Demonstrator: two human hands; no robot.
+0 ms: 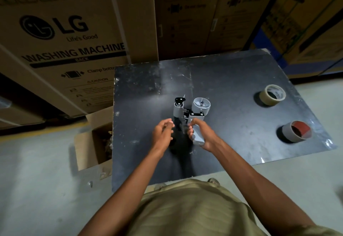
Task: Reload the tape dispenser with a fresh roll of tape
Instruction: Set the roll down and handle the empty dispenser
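Forearms reach out bare from an olive shirt over one black scuffed board (232, 91) that serves as the work surface. Right hand (201, 133) is wrapped tight around the grip of one grey plastic hand-held tape dispenser (191, 113), held upright with its handle toward the body. Left hand (163, 133) hovers just left of that grip, fingers loosely curled and half open, holding nothing and not touching the dispenser. Just beyond the right hand's knuckles the dispenser's round grey spool hub (201, 105) stands bare, no roll on it, with the black-capped roller head to its left. Two rolls lie well to the right of the right hand: nearer, one roll with a grey outside and reddish core (295, 132); farther, one beige tape roll (272, 94). Down left of the left hand sits one open cardboard box (92, 143) on the floor. Farthest back, printed washing-machine cartons (65, 41) stand stacked.
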